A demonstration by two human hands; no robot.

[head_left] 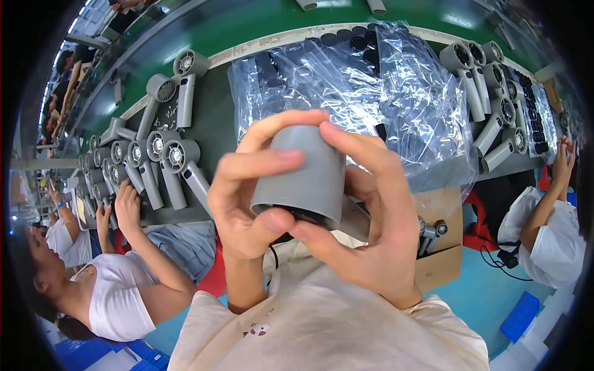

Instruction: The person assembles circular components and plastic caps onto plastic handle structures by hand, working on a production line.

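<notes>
The left hand (238, 204) and right hand (394, 219) grip a gray fan head (303, 173) between their curled fingers, both thumbs at its lower rim. Beyond the fingertips lie clear plastic bags (421, 93); more fans (180, 156) sit to the fingers' left.

Carton (448, 263): one short dark printed code (431, 274), apparently two characters, stood on the lower panel, small but legible. Fainter marks (435, 200) showed on the upper panel, too pale to read. Shirt (334, 328): small brown print (250, 332) stood beside a little figure (264, 328); letters could not be made out.
</notes>
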